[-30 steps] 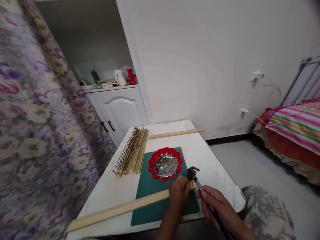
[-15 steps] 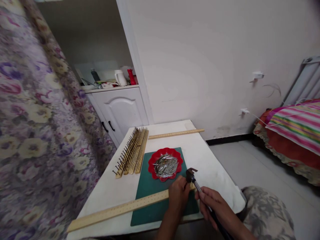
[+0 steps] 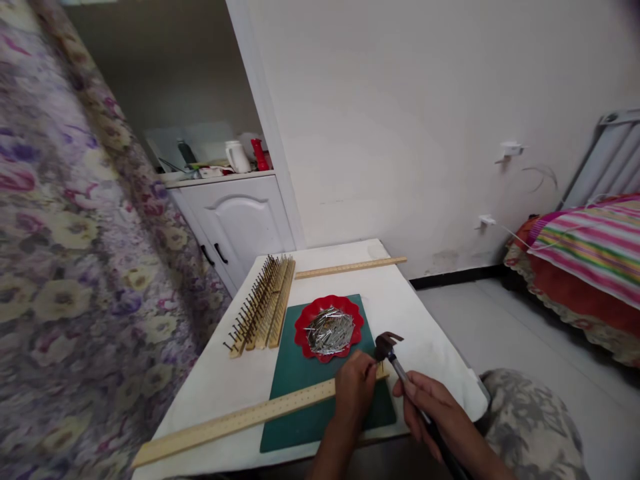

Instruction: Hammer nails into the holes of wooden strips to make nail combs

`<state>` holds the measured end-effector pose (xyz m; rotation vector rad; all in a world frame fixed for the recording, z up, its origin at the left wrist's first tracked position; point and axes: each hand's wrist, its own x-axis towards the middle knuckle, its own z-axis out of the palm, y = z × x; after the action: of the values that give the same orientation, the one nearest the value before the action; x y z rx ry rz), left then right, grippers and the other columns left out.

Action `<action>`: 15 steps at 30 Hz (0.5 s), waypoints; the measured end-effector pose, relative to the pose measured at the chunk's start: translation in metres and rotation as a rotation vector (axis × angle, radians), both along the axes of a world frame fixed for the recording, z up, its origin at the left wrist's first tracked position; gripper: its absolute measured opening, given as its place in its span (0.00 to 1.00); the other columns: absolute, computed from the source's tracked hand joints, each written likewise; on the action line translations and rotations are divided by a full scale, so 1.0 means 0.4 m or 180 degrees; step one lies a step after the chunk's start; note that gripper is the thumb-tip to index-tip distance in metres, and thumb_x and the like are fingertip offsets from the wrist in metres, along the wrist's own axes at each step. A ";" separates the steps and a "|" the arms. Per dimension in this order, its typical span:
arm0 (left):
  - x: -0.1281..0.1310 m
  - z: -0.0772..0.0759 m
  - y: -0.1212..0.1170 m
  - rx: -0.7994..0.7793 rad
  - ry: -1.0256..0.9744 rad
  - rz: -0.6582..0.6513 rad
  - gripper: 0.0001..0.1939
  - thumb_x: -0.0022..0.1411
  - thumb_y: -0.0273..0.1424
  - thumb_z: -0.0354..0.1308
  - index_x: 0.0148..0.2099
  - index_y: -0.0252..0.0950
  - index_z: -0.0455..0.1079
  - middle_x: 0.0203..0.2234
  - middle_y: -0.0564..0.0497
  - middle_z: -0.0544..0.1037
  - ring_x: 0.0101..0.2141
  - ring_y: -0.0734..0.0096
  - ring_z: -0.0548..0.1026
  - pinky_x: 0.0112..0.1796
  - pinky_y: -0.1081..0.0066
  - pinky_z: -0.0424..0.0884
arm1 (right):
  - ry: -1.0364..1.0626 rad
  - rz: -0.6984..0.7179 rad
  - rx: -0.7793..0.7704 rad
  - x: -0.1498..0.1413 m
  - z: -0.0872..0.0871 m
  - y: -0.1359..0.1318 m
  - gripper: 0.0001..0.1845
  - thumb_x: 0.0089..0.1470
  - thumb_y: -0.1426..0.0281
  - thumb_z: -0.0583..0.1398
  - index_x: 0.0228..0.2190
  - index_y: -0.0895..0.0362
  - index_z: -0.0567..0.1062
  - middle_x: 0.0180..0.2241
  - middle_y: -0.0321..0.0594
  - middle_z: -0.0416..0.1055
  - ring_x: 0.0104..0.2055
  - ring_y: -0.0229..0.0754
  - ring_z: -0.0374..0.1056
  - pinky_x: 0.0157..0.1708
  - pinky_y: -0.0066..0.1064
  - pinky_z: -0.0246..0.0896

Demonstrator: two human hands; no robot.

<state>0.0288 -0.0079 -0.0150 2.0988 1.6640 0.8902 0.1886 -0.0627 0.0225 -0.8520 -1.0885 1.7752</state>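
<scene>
My right hand (image 3: pixel 434 410) grips the handle of a small claw hammer (image 3: pixel 387 347), whose dark head hangs just above the right end of a long wooden strip (image 3: pixel 240 420). That strip lies across a green cutting mat (image 3: pixel 300 393). My left hand (image 3: pixel 354 392) rests on the strip's right end with its fingers pinched together right below the hammer head; what they pinch is too small to make out. Behind the hands a red scalloped dish (image 3: pixel 327 330) holds a heap of steel nails.
Several wooden strips studded with upright nails (image 3: pixel 263 307) lie at the table's back left, and a bare strip (image 3: pixel 350 267) lies along its far edge. A floral curtain (image 3: pixel 75 267) hangs at the left. White cabinet (image 3: pixel 240 220) behind; striped bedding (image 3: pixel 585 253) at the right.
The hammer head dipped towards the strip half a second ago and is raised again now. The left hand stays pinched at the strip's end.
</scene>
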 end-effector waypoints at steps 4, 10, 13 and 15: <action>-0.019 0.011 -0.017 -0.0001 -0.0003 -0.0125 0.07 0.57 0.25 0.51 0.35 0.36 0.71 0.29 0.51 0.70 0.31 0.71 0.70 0.34 0.73 0.63 | 0.0065 -0.0228 -0.0073 0.031 0.002 -0.017 0.17 0.57 0.55 0.52 0.35 0.57 0.66 0.13 0.27 0.67 0.06 0.24 0.49 0.05 0.15 0.38; -0.090 -0.006 -0.069 0.0293 0.0790 0.0050 0.13 0.53 0.25 0.57 0.43 0.40 0.71 0.39 0.47 0.72 0.41 0.60 0.68 0.40 0.63 0.62 | -0.0209 -0.0284 -0.0206 0.062 -0.029 -0.027 0.23 0.51 0.48 0.54 0.32 0.57 0.67 0.13 0.27 0.66 0.06 0.25 0.49 0.06 0.17 0.41; -0.120 -0.013 -0.083 0.0187 0.0902 0.0115 0.16 0.56 0.25 0.54 0.47 0.40 0.69 0.42 0.46 0.71 0.42 0.61 0.68 0.41 0.63 0.63 | -0.0251 -0.0284 -0.0230 0.061 -0.036 -0.034 0.24 0.50 0.47 0.54 0.31 0.57 0.67 0.12 0.27 0.65 0.06 0.25 0.48 0.06 0.18 0.39; -0.133 -0.014 -0.085 0.0119 0.0942 0.0183 0.15 0.57 0.25 0.53 0.47 0.40 0.70 0.41 0.46 0.72 0.41 0.62 0.69 0.40 0.64 0.63 | -0.0230 -0.0315 -0.0236 0.055 -0.037 -0.042 0.24 0.49 0.48 0.55 0.31 0.57 0.67 0.12 0.26 0.64 0.07 0.25 0.47 0.06 0.18 0.38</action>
<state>-0.0243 -0.0419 -0.0207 2.3100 1.8712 0.6554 0.2108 -0.0794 0.0077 -1.0051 -1.0140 1.7224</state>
